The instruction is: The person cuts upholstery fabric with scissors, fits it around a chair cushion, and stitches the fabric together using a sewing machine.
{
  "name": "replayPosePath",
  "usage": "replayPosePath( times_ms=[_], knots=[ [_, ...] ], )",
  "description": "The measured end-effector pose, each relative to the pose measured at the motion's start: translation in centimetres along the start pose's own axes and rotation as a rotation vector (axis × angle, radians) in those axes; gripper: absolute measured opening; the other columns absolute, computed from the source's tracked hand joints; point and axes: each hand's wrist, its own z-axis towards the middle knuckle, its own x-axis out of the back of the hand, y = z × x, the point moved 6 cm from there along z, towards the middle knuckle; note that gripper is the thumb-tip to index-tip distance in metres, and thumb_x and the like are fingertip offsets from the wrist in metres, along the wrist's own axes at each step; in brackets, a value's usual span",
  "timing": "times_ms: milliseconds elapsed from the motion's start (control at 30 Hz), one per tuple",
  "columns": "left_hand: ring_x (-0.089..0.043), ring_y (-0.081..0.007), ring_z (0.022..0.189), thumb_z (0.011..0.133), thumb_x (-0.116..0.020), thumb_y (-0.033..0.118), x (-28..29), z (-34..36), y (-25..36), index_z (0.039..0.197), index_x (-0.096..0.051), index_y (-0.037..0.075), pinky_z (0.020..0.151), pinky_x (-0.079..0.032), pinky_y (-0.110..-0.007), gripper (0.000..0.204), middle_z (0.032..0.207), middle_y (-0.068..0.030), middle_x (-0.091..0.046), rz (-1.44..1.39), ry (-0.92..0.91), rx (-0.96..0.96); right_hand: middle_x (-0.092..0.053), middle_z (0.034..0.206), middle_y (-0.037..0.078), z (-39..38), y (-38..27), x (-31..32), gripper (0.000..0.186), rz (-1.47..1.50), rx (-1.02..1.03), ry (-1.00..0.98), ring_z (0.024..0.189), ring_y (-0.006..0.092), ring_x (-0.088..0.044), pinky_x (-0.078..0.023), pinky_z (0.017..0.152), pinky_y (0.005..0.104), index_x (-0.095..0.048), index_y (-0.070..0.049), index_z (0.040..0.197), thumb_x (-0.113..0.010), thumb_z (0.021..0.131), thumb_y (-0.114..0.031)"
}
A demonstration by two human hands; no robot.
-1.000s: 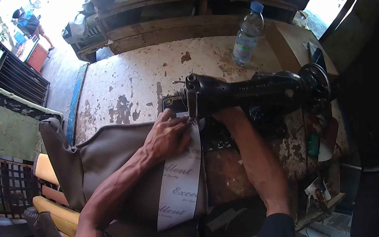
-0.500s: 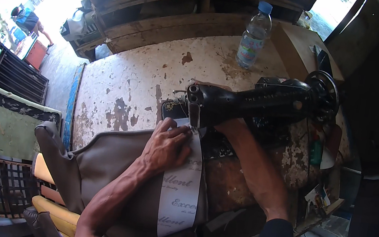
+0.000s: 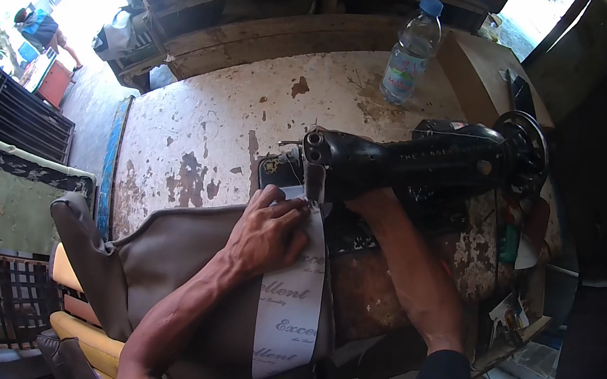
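Observation:
My left hand (image 3: 266,232) presses with bent, closed fingers on a white printed strip (image 3: 287,325) just beside the needle of a black sewing machine (image 3: 419,161). That strip lies lengthwise over a grey-brown fabric or vinyl piece (image 3: 177,257), which drapes off the worn table (image 3: 198,113) toward my body. My right hand (image 3: 371,203) reaches under the machine's arm from the right, its fingers mostly hidden behind the machine, so what they touch cannot be made out.
A water bottle (image 3: 405,72) and cardboard box (image 3: 475,74) stand at the back, below wooden framing (image 3: 281,20). A person (image 3: 42,33) bends outside at upper left, near metal bars (image 3: 27,116). Yellow padded pieces (image 3: 81,337) lie lower left; small tools (image 3: 510,319) sit at right.
The view has shifted slightly, so the machine and bottle sit farther right. Both hands stay at the machine, appearing a little lower and farther right than a second ago.

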Motion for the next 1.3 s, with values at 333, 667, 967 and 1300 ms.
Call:
replayPosePath(
  times_ms=[333, 667, 967, 1300],
  knots=[
    [-0.061, -0.0354, 0.104, 0.076, -0.069, 0.011, -0.2, -0.2, -0.2, 0.113, -0.074, 0.000, 0.097, -0.052, -0.044, 0.039, 0.119, -0.0147, -0.073, 0.020, 0.003, -0.002, -0.074, 0.102, 0.022, -4.2, -8.5, 3.8, 0.025, -0.401, -0.516, -0.532, 0.098, 0.0329, -0.074, -0.055, 0.090, 0.0391, -0.076, -0.004, 0.102, -0.068, 0.094, -0.026],
    [-0.061, -0.0348, 0.104, 0.077, -0.070, 0.011, -0.5, -0.1, 0.6, 0.112, -0.075, 0.002, 0.098, -0.051, -0.045, 0.036, 0.120, -0.0125, -0.073, 0.035, 0.013, 0.019, -0.070, 0.096, 0.019, 3.4, -7.4, 33.0, 0.058, -1.400, -0.268, 0.096, 0.091, 0.0295, -0.067, -0.050, 0.090, 0.0431, -0.072, -0.004, 0.116, -0.044, 0.106, -0.054],
    [-0.060, -0.0351, 0.105, 0.077, -0.070, 0.011, 0.0, -0.7, 0.1, 0.112, -0.075, 0.003, 0.096, -0.051, -0.046, 0.037, 0.120, -0.0125, -0.073, 0.039, 0.009, 0.046, -0.071, 0.113, 0.011, -6.2, -9.2, 28.7, 0.052, -0.339, -0.560, 0.487, 0.100, 0.0152, -0.064, -0.047, 0.092, 0.0316, -0.071, 0.004, 0.117, -0.050, 0.108, -0.043],
    [-0.059, -0.0338, 0.116, 0.081, -0.067, 0.014, 0.3, -0.9, 1.7, 0.125, -0.072, 0.006, 0.106, -0.040, -0.049, 0.045, 0.131, -0.0121, -0.069, 0.136, -0.028, 0.157, -0.067, 0.130, 0.015, -12.7, -14.3, 19.4, 0.038, -0.673, -0.287, 0.900, 0.122, 0.0221, -0.063, -0.049, 0.104, 0.0365, -0.061, 0.003, 0.135, -0.050, 0.109, -0.023]
  ],
)
